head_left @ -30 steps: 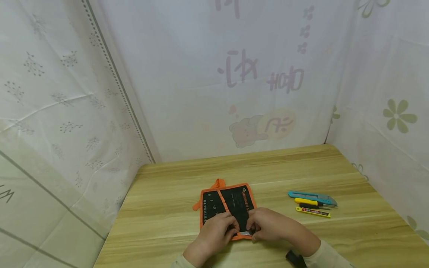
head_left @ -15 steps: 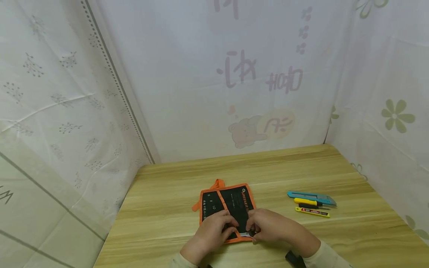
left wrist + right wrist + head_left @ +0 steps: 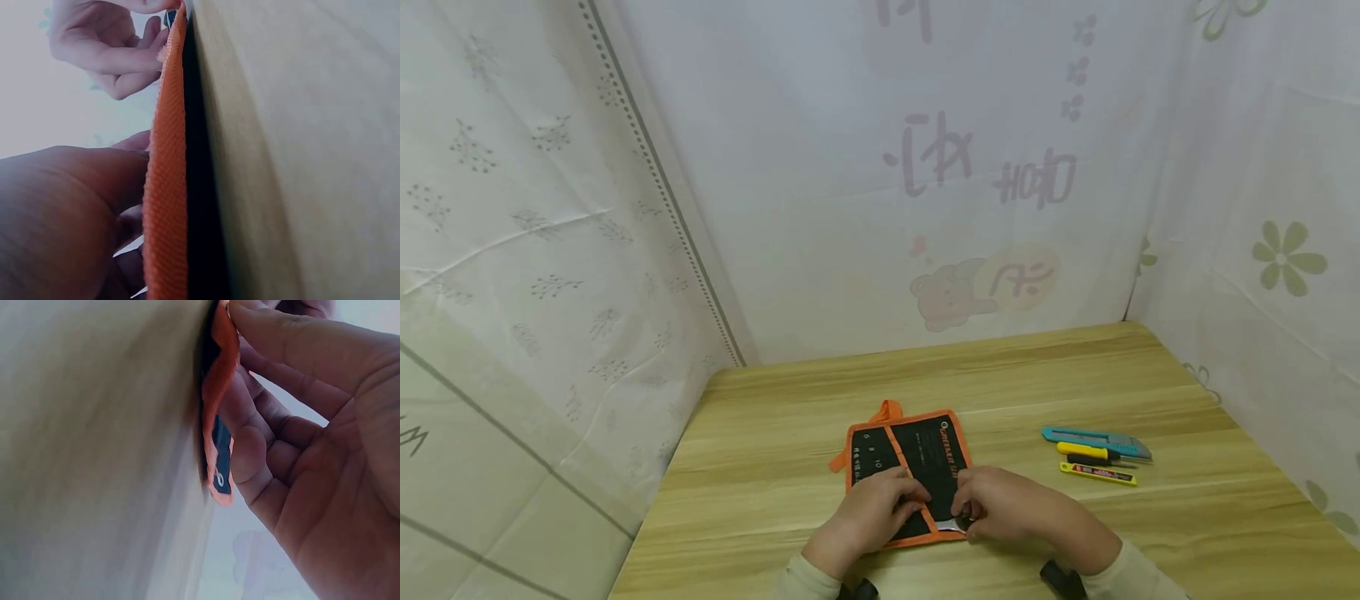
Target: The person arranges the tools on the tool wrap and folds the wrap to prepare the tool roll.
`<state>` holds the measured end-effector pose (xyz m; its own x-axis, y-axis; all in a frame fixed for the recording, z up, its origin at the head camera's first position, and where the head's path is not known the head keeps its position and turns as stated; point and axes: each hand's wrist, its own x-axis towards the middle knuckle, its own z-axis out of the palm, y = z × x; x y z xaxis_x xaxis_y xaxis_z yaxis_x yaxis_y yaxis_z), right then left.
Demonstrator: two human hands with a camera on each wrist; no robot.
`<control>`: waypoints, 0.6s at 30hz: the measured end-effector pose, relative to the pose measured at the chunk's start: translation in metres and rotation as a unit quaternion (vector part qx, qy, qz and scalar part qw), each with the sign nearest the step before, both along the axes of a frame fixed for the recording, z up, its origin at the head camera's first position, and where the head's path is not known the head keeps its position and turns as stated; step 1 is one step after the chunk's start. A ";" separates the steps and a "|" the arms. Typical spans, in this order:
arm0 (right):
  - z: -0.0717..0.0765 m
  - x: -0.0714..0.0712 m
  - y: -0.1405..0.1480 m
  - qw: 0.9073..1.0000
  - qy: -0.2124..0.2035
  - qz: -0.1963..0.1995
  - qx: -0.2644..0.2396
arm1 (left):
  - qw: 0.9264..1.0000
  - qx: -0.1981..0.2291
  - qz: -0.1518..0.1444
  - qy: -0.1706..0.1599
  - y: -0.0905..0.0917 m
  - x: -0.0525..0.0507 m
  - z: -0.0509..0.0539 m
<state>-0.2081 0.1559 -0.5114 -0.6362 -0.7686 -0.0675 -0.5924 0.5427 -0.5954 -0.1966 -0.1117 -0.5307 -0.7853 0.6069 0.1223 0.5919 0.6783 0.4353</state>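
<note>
A black tool pouch [image 3: 932, 462] with orange trim and printed numbers lies flat near the table's front in the head view. My left hand [image 3: 880, 504] rests on its lower left, thumb and index finger bent loosely by the orange divider strip. At the lower right corner, my right hand [image 3: 1000, 504] pinches the pouch's edge with curled fingers. A flat silver metal piece [image 3: 949, 525] shows between the hands, its right end hidden by the right fingers. The right wrist view shows the right thumb against the wavy orange trim [image 3: 220, 375]. The left wrist view shows the orange edge [image 3: 167, 162] close up.
To the right lie a teal utility knife [image 3: 1097, 442], a yellow and black-handled tool [image 3: 1086, 452] and a yellow blade case [image 3: 1097, 474]. An orange strap [image 3: 889, 410] sticks out behind the pouch. Printed curtains [image 3: 820, 208] stand around the wooden table [image 3: 760, 433].
My left thumb and index finger have shifted slightly up and left on the pouch, showing more of the orange divider. The right hand stays at the pouch's corner.
</note>
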 end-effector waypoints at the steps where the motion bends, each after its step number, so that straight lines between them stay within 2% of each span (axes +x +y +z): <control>1: 0.001 -0.001 0.002 1.000 -0.004 -0.003 -0.006 | 1.000 -0.001 0.001 -0.003 0.000 0.000 0.000; 8: 0.007 -0.007 0.024 0.997 -0.005 -0.055 -0.051 | 1.000 0.000 0.006 -0.005 0.001 -0.001 0.000; 18: 0.023 -0.024 0.077 0.989 0.025 -0.128 -0.073 | 1.000 0.018 0.020 0.013 0.000 -0.001 -0.003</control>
